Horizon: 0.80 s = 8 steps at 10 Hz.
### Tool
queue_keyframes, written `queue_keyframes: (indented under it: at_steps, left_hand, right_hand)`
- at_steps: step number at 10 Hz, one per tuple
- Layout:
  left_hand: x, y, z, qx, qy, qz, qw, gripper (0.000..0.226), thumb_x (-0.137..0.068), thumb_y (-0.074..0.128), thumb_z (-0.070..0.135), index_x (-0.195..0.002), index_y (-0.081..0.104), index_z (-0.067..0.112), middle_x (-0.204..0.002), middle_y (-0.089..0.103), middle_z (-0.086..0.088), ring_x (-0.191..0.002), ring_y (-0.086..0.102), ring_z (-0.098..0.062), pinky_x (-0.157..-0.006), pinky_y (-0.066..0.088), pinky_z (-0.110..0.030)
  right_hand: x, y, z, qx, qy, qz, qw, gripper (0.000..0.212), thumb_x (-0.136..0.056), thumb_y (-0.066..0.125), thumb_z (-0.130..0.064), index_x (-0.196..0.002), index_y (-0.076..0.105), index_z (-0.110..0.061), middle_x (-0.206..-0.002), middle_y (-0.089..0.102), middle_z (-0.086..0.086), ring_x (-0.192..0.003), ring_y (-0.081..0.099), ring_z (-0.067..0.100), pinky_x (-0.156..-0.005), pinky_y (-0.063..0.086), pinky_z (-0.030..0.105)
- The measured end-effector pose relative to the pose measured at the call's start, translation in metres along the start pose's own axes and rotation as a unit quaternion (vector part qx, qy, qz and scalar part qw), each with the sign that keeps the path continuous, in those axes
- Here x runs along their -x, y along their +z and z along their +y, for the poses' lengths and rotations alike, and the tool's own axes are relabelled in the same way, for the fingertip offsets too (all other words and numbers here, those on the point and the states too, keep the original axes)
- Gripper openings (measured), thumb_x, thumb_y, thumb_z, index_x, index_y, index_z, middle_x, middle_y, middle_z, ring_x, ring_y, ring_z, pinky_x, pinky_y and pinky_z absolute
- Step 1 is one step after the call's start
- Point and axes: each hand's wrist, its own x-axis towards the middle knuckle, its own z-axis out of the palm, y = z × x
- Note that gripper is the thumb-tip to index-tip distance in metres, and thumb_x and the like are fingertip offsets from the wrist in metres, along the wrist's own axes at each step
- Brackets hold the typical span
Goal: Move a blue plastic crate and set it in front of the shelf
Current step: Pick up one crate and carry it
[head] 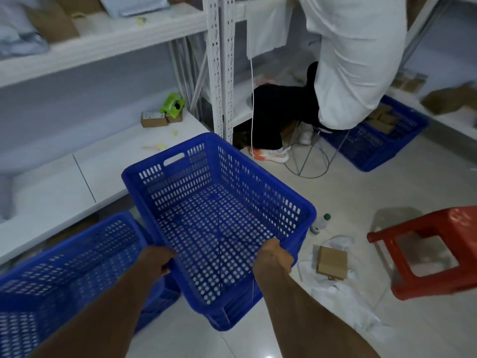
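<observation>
An empty blue plastic crate (219,202) with perforated walls is in the middle of the view, tilted, its far end close to the low white shelf (77,177). My left hand (157,259) grips its near rim on the left. My right hand (273,257) grips the same rim on the right. The crate's near end hangs above the tiled floor.
A second blue crate (64,267) sits at lower left beside the shelf. A person in white (356,60) sits on a wire stool ahead, with a third blue crate (382,140) behind. A red stool (433,251), a cardboard box (331,262) and a small bottle (320,223) lie on the floor at right.
</observation>
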Motion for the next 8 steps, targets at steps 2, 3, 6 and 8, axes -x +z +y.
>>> queue_keyframes:
  at_steps: [2,3,6,8]
  left_hand:
    - [0.043,-0.028,0.024,0.031,0.033,-0.018,0.999,0.024,-0.084,0.067,-0.009,-0.101,0.052,-0.003,-0.1,0.058,-0.021,-0.09,0.059,-0.034,-0.079,0.053,-0.042]
    - [0.043,-0.045,0.026,0.036,0.042,0.0,0.998,0.025,-0.083,0.07,-0.007,-0.1,0.053,-0.002,-0.106,0.06,-0.022,-0.095,0.06,-0.036,-0.089,0.056,-0.048]
    - [0.054,-0.081,0.028,0.044,0.06,0.019,0.997,0.018,-0.088,0.067,-0.004,-0.097,0.052,-0.004,-0.1,0.055,-0.019,-0.081,0.055,-0.031,-0.077,0.051,-0.038]
    - [0.062,-0.126,0.008,0.032,0.064,0.04,0.997,0.017,-0.087,0.069,-0.003,-0.084,0.053,-0.002,-0.075,0.052,-0.015,-0.062,0.051,-0.024,-0.068,0.049,-0.036]
  right_hand:
    - [0.007,-0.01,-0.025,0.145,-0.02,0.01,0.989,0.043,-0.09,0.063,-0.023,-0.129,0.047,-0.012,-0.121,0.061,0.01,-0.102,0.062,0.02,-0.081,0.051,0.023]
    - [0.023,-0.005,-0.036,0.186,-0.051,0.006,0.981,0.055,-0.082,0.074,-0.025,-0.126,0.044,-0.015,-0.123,0.06,0.01,-0.111,0.06,0.028,-0.09,0.05,0.036]
    - [0.049,0.012,-0.049,-0.044,0.023,-0.012,0.999,0.049,-0.081,0.074,-0.026,-0.121,0.047,-0.015,-0.114,0.063,0.008,-0.099,0.063,0.023,-0.073,0.053,0.031]
    - [0.09,0.025,-0.039,-0.073,0.039,-0.04,0.996,0.02,-0.091,0.05,-0.03,-0.093,0.058,-0.012,-0.072,0.051,0.0,-0.05,0.04,0.013,-0.047,0.035,0.024]
